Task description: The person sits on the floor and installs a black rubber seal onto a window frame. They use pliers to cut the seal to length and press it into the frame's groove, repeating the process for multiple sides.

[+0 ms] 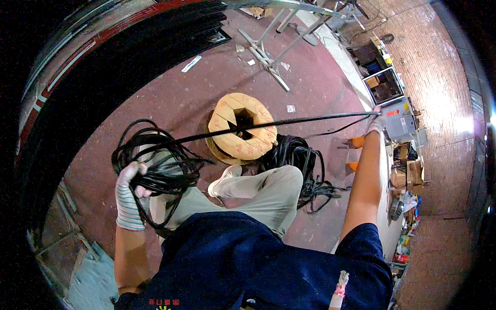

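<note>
A reddish-brown workshop floor spreads beneath the work, with a brick-patterned wall at the right. The left hand, in a glove with a striped cuff, grips a bundle of looped black strip over the person's left leg. The right hand is stretched far out, its fingers closed on the strip, so a taut length spans the two hands above a paper-wrapped ring-shaped roll. A heap of black strip lies just beside the roll. To handle this well, the left hand should pinch firmly enough that no loop slides off, while the right should draw with even tension, match each span, and let no twist run into the bundle.
</note>
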Demonstrator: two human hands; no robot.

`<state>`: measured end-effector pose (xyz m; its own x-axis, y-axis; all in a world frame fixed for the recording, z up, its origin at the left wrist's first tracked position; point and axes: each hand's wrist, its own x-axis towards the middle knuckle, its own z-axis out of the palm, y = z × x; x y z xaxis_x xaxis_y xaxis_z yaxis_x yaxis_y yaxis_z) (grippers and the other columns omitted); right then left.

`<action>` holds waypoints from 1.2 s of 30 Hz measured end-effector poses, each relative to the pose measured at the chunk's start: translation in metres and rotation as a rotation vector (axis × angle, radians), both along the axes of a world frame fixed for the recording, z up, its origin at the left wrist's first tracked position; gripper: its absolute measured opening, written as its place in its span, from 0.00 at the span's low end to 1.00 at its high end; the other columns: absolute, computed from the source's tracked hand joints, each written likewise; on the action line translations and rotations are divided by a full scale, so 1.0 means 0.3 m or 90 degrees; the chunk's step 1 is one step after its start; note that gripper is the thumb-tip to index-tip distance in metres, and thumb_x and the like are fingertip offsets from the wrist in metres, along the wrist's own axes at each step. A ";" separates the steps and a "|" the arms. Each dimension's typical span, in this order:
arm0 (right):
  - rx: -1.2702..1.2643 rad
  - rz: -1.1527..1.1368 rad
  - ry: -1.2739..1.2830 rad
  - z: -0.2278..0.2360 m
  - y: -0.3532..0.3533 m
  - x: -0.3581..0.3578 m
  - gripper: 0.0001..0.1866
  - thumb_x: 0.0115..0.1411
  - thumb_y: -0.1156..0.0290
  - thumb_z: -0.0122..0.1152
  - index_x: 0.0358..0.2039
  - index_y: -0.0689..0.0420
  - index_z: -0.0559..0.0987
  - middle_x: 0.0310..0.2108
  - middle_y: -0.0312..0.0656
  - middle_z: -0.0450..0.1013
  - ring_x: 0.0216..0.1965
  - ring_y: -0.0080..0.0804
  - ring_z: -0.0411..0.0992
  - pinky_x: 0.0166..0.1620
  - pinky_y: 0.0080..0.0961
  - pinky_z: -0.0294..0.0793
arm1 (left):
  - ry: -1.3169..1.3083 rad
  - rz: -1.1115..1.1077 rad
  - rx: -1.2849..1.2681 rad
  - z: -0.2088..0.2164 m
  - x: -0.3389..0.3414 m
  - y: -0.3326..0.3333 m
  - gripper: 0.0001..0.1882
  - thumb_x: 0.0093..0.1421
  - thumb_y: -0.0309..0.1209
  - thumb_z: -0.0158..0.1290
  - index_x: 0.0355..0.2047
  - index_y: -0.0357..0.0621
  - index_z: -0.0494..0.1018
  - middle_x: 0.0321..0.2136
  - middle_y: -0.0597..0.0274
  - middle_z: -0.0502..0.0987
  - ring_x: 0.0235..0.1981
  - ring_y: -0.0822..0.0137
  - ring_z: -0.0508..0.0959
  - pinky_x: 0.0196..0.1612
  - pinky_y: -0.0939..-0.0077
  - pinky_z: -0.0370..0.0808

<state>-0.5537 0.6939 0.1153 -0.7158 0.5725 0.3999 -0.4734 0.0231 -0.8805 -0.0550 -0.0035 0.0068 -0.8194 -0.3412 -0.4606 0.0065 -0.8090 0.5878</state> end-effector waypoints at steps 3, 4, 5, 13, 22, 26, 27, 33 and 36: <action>0.445 -0.153 0.042 0.122 -0.387 0.102 0.23 0.63 0.53 0.52 0.40 0.65 0.77 0.33 0.43 0.74 0.35 0.33 0.70 0.40 0.29 0.70 | 0.053 0.073 0.024 0.006 0.015 -0.008 0.10 0.60 0.38 0.52 0.31 0.45 0.72 0.24 0.71 0.70 0.12 0.79 0.64 0.13 0.86 0.61; 0.372 -0.110 0.137 0.172 -0.368 0.115 0.24 0.63 0.52 0.51 0.40 0.65 0.77 0.34 0.42 0.74 0.35 0.32 0.70 0.40 0.28 0.69 | 0.068 0.075 0.046 0.014 -0.011 0.001 0.10 0.60 0.38 0.51 0.33 0.46 0.72 0.23 0.71 0.70 0.12 0.78 0.64 0.13 0.86 0.61; 0.333 -0.027 0.145 0.207 -0.524 0.188 0.25 0.60 0.50 0.54 0.43 0.62 0.76 0.40 0.42 0.74 0.39 0.32 0.71 0.41 0.28 0.72 | 0.059 0.076 0.015 0.014 0.001 0.003 0.10 0.60 0.39 0.51 0.34 0.46 0.72 0.23 0.71 0.70 0.13 0.78 0.65 0.13 0.86 0.62; 0.844 0.413 0.107 0.167 -1.165 0.677 0.13 0.61 0.73 0.49 0.44 0.59 0.77 0.39 0.40 0.76 0.40 0.27 0.72 0.45 0.27 0.72 | -0.066 -0.104 -0.096 0.070 -0.014 0.096 0.13 0.57 0.36 0.53 0.39 0.42 0.73 0.29 0.62 0.77 0.21 0.73 0.75 0.18 0.86 0.71; 1.261 0.551 -0.011 0.000 -1.584 1.172 0.09 0.52 0.68 0.56 0.33 0.53 0.69 0.22 0.43 0.73 0.24 0.44 0.74 0.25 0.36 0.70 | 0.230 -0.359 -0.338 0.087 -0.121 0.268 0.33 0.44 0.26 0.67 0.51 0.38 0.68 0.45 0.59 0.75 0.44 0.65 0.74 0.47 0.71 0.73; 1.131 0.673 -0.178 -0.098 -1.560 1.115 0.09 0.52 0.71 0.54 0.35 0.53 0.70 0.24 0.44 0.74 0.28 0.45 0.75 0.30 0.38 0.72 | 0.086 -0.351 -0.321 0.164 -0.124 0.291 0.25 0.46 0.25 0.64 0.46 0.39 0.70 0.36 0.62 0.76 0.34 0.71 0.76 0.37 0.75 0.75; 1.187 0.593 -0.151 -0.137 -1.521 1.070 0.15 0.52 0.71 0.56 0.42 0.54 0.72 0.30 0.48 0.75 0.33 0.47 0.76 0.34 0.36 0.74 | 0.064 -0.273 -0.298 0.210 -0.122 0.266 0.27 0.44 0.22 0.63 0.46 0.36 0.69 0.34 0.61 0.77 0.31 0.70 0.77 0.34 0.74 0.76; 0.829 0.275 -0.388 -0.375 -0.895 0.731 0.23 0.44 0.87 0.57 0.43 0.59 0.77 0.37 0.45 0.78 0.39 0.34 0.75 0.43 0.25 0.73 | -0.008 -0.143 -0.209 0.003 -0.038 0.034 0.12 0.57 0.40 0.53 0.26 0.45 0.72 0.23 0.69 0.72 0.24 0.76 0.71 0.27 0.82 0.66; 0.669 0.058 -0.522 -0.489 -0.357 0.603 0.11 0.57 0.72 0.53 0.38 0.64 0.77 0.31 0.49 0.76 0.30 0.37 0.74 0.36 0.31 0.74 | -0.070 0.045 -0.103 -0.016 -0.008 -0.003 0.13 0.59 0.43 0.53 0.26 0.49 0.72 0.21 0.74 0.70 0.15 0.80 0.67 0.15 0.87 0.60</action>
<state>-0.3729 0.5869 -0.0314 -0.9787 0.1974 0.0567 0.1444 0.8578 -0.4934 -0.0575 -0.0044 0.0021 -0.7390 -0.4722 -0.4806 -0.0116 -0.7043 0.7098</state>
